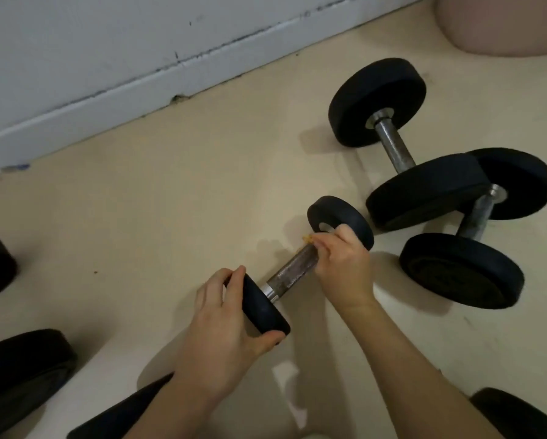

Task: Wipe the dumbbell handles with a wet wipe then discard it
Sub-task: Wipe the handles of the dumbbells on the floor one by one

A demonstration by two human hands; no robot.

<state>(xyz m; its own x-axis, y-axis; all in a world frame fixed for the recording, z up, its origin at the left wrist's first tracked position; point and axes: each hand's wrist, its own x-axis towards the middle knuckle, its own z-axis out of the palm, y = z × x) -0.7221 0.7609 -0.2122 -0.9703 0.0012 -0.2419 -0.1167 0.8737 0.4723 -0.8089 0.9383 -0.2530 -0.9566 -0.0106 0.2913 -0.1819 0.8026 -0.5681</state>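
A small dumbbell [292, 274] with black end weights and a rusty metal handle lies on the beige floor at centre. My left hand [227, 324] grips its near end weight. My right hand [341, 267] is closed around the far part of the handle, close to the far weight. A rust-stained scrap of wet wipe [307, 239] pokes out from under the right fingers; the bulk of the wipe is hidden inside the hand.
Two larger dumbbells [395, 147] [475, 220] lie on the floor to the right, one crossing the other. More black weights sit at the left edge [21, 372] and bottom right [516, 413]. A grey wall with skirting [107, 99] runs behind; a pink rounded object [506, 23] stands top right.
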